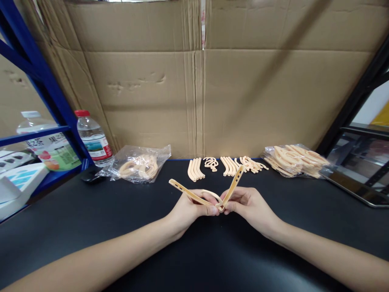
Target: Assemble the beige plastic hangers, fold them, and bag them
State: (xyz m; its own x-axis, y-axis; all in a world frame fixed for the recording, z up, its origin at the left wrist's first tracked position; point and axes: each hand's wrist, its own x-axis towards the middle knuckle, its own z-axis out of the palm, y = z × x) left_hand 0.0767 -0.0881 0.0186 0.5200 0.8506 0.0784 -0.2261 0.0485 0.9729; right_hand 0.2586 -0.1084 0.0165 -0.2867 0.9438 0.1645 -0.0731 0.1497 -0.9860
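Both of my hands meet over the middle of the black table (91, 219). My left hand (188, 211) is closed on a long beige plastic strip (190, 194) that slants up to the left. My right hand (249, 205) pinches a second beige strip (236, 181) that slants up to the right. The two strips meet between my fingertips, where a small curved beige piece (212, 194) also sits. Behind my hands, loose beige parts (226, 164) lie in small sorted groups along the table's far edge.
A clear bag of beige parts (138, 165) lies at the back left, another stack in plastic (296, 159) at the back right. A water bottle (92, 138) stands by a blue rack (45, 81). Cardboard (200, 81) walls the back. A dark tablet (355, 188) rests at right.
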